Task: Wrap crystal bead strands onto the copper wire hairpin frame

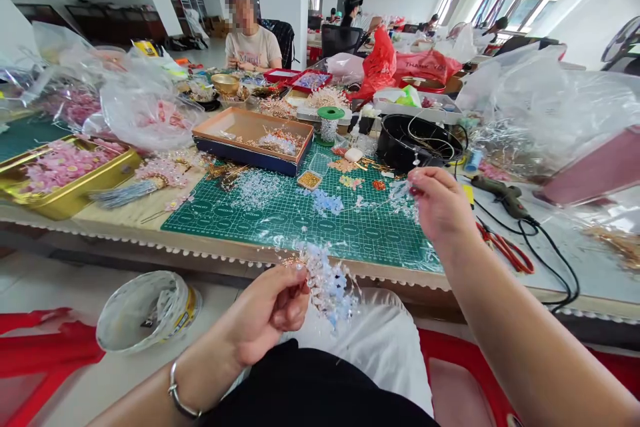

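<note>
My left hand [280, 303] is closed in a pinch on a beaded flower spray [330, 287] with pale blue petals, clear beads and thin gold wires, held over my lap in front of the table edge. Raised above the mat's right side, my right hand [443, 203] has thumb and forefinger pressed together. A clear bead shows just above those fingertips and some clear strands beside them; what exactly they grip is too small to make out. Below lies the green cutting mat [280, 227], with blue petals [324, 202], clear beads [257, 188] and a small box of gold beads [309, 180].
An orange-lined box [215, 125] stands behind the mat, beside a green wire spool [330, 112] and a black round pan [395, 147]. To the right are a glue gun [500, 192], red-handled pliers [510, 250] and cables. A white bucket [113, 320] stands on the floor. Across the table sits a person [254, 50].
</note>
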A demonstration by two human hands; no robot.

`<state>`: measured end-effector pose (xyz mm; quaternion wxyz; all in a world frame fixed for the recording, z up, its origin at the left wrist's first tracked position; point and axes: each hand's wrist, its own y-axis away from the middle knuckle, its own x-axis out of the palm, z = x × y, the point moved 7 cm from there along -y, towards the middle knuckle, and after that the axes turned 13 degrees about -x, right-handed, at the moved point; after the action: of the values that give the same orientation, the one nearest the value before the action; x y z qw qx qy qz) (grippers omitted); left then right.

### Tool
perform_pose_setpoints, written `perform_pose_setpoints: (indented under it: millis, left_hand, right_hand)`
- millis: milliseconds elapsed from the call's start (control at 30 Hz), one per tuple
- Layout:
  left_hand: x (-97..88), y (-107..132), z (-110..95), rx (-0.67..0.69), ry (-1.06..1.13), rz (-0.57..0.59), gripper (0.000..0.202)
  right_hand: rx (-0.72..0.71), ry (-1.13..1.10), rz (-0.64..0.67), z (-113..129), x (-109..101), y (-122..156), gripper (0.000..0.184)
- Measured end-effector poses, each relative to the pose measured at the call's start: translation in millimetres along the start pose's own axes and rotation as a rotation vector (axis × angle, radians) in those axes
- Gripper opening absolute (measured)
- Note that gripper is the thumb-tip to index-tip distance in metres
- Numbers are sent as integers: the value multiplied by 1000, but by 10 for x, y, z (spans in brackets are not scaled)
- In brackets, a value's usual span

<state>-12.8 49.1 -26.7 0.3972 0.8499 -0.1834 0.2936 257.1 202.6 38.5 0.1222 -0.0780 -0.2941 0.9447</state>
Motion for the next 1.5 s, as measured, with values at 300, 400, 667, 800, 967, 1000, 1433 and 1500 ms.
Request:
perform_pose_setpoints:
  millis: [300,400,667,800,967,1000,1433,1500]
  left_hand:
    - [152,60,-85,51,59,-31,23]
    - [306,12,-82,101,17,-57,25]
    - [619,11,114,182,-120,9,23]
    - [626,68,192,177,-146,16,24]
    - [642,71,224,167,-187,4,11]
    - [634,61,233,157,-207,-17,11]
    - [550,-100,455,-2,-190,-11,30]
    - [531,-102,406,19,-119,15,24]
  right_hand:
    - [260,-413,-8,981,-137,680,10]
    - [618,-504,418,1102,361,1518,17]
    - [864,-601,328,959,561,2056,29]
    - [864,-593,319,950,505,2102,27]
    - [872,-619,322,951,515,2151,25]
    - [869,-633,307,947,508,2145,23]
    - [703,-631,-3,858,357,1945,12]
    - [667,-634,31,888,349,1919,13]
